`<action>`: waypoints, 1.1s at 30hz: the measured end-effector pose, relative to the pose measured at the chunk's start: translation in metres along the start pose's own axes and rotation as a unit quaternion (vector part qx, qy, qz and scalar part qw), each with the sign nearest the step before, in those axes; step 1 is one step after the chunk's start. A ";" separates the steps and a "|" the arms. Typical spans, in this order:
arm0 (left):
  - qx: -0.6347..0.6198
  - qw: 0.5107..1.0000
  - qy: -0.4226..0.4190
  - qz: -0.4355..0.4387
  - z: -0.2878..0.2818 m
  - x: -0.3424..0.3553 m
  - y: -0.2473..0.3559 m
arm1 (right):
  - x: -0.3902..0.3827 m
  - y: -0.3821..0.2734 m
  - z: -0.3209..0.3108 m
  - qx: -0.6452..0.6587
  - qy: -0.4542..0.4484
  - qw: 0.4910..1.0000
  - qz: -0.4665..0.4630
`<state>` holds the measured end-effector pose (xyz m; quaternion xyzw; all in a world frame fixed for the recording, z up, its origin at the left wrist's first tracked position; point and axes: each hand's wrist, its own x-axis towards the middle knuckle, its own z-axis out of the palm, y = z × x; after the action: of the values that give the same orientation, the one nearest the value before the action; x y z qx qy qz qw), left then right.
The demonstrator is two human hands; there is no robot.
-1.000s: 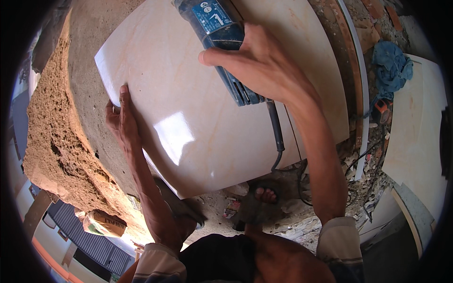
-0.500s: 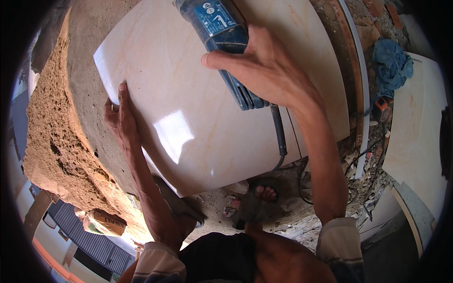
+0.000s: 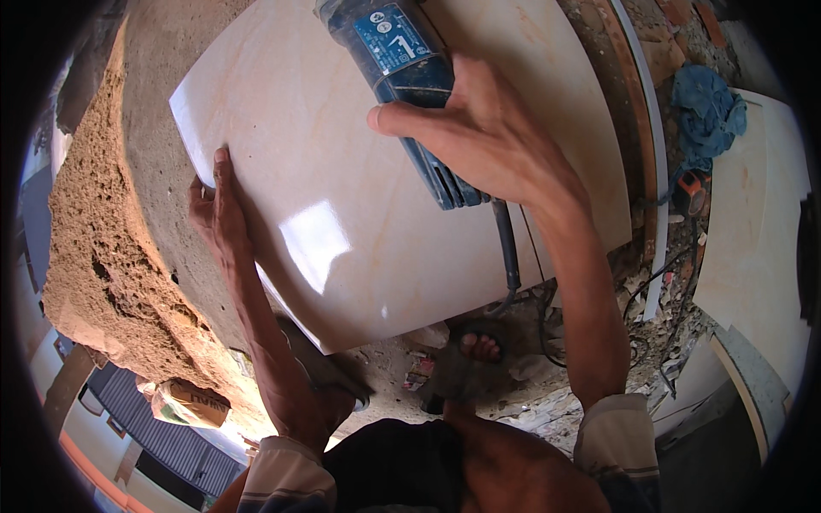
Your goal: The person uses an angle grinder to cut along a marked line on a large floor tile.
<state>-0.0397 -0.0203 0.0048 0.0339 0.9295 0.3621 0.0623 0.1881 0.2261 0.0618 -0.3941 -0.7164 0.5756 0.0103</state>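
My right hand [image 3: 479, 137] is closed round the body of a blue corded power tool [image 3: 393, 64], which rests over a glossy cream marbled tile [image 3: 376, 248]; the tool's front end is at the top of the view and its working part is hidden. A straight dark line runs across the tile beside the tool, down to the near edge under the black cord [image 3: 509, 252]. My left hand [image 3: 219, 205] grips the tile's left edge, thumb on top and fingers curled at the rim.
A concrete ledge [image 3: 150, 145] and pile of sand [image 3: 94, 248] lie left. At the right are a white strip [image 3: 652, 274], a wooden length, a blue cloth [image 3: 705, 115], an orange tape measure [image 3: 691, 188], another cream panel [image 3: 740, 248] and rubble. A paper sack [image 3: 192, 406] lies lower left.
My right hand and the power tool have moved slightly toward me along the tile. My left hand stays on the edge, shifted very slightly in the picture.
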 end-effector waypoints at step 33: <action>0.017 1.000 -0.005 -0.008 -0.002 0.002 -0.003 | -0.013 0.015 0.002 -0.017 -0.005 1.000 -0.014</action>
<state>-0.0423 -0.0235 0.0042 0.0294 0.9352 0.3459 0.0696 0.2045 0.2172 0.0542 -0.3811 -0.7319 0.5648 0.0083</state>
